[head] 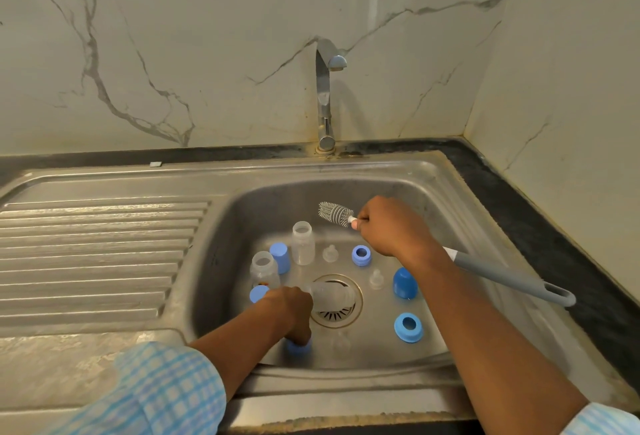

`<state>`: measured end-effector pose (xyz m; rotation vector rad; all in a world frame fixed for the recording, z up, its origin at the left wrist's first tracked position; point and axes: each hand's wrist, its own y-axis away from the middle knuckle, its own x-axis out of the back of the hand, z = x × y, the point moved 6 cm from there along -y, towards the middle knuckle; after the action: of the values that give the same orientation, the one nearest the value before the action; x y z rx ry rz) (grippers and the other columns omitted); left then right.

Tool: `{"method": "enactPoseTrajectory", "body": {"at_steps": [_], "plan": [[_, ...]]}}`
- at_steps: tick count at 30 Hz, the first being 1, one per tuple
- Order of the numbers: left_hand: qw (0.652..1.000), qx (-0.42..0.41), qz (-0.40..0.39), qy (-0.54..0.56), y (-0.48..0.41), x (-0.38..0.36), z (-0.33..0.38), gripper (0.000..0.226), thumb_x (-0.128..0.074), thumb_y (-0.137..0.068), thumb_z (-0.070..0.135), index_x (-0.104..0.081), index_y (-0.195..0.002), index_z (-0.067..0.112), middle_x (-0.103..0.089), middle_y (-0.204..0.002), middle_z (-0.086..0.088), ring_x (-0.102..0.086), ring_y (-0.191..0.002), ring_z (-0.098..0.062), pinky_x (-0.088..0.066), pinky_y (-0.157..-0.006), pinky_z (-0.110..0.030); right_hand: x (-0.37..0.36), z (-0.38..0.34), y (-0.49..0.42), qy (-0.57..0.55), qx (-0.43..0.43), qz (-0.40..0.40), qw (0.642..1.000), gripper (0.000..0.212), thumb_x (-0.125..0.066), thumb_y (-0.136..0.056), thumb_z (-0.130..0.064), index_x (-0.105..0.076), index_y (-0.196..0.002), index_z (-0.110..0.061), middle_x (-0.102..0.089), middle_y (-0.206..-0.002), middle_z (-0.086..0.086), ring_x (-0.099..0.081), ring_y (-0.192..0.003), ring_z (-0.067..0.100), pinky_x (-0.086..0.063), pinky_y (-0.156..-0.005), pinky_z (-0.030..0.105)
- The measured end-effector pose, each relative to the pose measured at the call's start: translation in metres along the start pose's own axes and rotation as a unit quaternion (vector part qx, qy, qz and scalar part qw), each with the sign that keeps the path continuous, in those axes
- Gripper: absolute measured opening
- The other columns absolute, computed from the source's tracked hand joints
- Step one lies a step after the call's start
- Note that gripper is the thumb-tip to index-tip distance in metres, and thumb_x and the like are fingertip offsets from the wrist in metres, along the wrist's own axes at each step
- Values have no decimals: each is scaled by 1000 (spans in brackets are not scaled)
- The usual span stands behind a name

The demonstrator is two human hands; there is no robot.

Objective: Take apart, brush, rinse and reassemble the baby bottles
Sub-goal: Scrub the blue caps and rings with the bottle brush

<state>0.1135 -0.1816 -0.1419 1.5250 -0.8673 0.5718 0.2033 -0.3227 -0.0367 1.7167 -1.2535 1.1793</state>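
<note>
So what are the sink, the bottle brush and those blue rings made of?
The sink: likely stainless steel, brushed finish; grey metallic sheen, soft reflections. The bottle brush: head looks like grey silicone, with thick moulded bristles; handle matte grey, plastic or rubber, hard to tell. The blue rings: probably plastic, opaque and matte, evenly coloured.

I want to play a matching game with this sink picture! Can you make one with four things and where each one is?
Things
1. brush
2. lying bottle
3. blue cap
4. tap

Places
A. behind the sink, with no water running
B. on its side over the drain, gripped by the left hand
C. held in the right hand
D. standing on the sink floor, right of the drain

Pairs: 1-C, 2-B, 3-D, 4-A
</note>
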Motion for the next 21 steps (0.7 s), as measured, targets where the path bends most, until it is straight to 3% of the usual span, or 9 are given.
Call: {"method": "enactPoseTrajectory", "body": {"at_steps": [3,5,9,13,15,16,17,19,21], "plan": [[999,11,16,43,2,6,1,11,-59,-87,22,-57,-88,11,-52,-70,0,-46,-52,-11,-50,-76,-28,1,1,0,-8,-1,3,1000,24,-56,-96,-34,-61,-77,-20,-48,-62,1,-51,-66,26,-35,-57,30],[998,5,8,56,2,4,1,22,-63,-88,32,-64,-97,11,-62,-82,-4,-46,-51,-11,-50,-74,-27,2,2,0,-8,1,7,1000,24,-56,-96,-34,-61,-77,-20,-49,-63,1,-52,-67,26,-34,-56,29],[997,-4,-28,68,-4,-9,-4,44,-74,-87,35,-63,-116,3,-70,-111,-12,-54,-50,-15,-49,-50,-24,2,0,1,-10,9,12,1000,25,-57,-96,-34,-59,-75,-21,-48,-61,0,-52,-66,26,-33,-56,29],[993,4,-16,120,-5,-4,-11,25,-72,-85,25,-62,-95,5,-63,-80,-7,-58,-51,-19,-53,-53,-27,9,-5,3,-29,24,30,999,18,-55,-98,-33,-66,-94,-19,-52,-66,-2,-52,-64,21,-32,-51,28],[966,14,61,251,-7,10,-23,21,-74,-80,25,-65,-85,7,-61,-71,-3,-60,-51,-20,-55,-54,-30,16,-8,6,-47,38,53,997,16,-55,-98,-32,-64,-102,-21,-58,-73,-2,-55,-66,19,-35,-53,29],[924,18,112,365,-7,20,-33,19,-75,-79,22,-67,-88,7,-62,-71,-3,-60,-51,-19,-56,-52,-30,20,-10,8,-58,47,66,995,15,-54,-99,-33,-62,-104,-21,-60,-77,-2,-57,-69,19,-38,-55,30],[851,20,162,499,-4,27,-44,18,-76,-80,16,-69,-93,6,-63,-73,-5,-61,-54,-18,-56,-51,-30,23,-12,9,-70,57,76,993,14,-54,-99,-33,-61,-106,-22,-61,-79,-2,-58,-70,19,-40,-57,31],[660,10,220,718,6,38,-66,13,-71,-86,6,-69,-98,4,-64,-79,-11,-61,-66,-20,-58,-53,-30,26,-17,12,-92,77,79,990,13,-55,-99,-33,-58,-107,-24,-61,-79,-4,-58,-71,17,-42,-60,32],[525,-8,227,820,11,44,-80,5,-65,-92,8,-67,-96,5,-66,-87,-15,-62,-76,-23,-60,-60,-30,26,-21,14,-91,91,77,989,12,-56,-98,-33,-58,-108,-25,-62,-80,-4,-59,-72,17,-46,-62,34]]}}
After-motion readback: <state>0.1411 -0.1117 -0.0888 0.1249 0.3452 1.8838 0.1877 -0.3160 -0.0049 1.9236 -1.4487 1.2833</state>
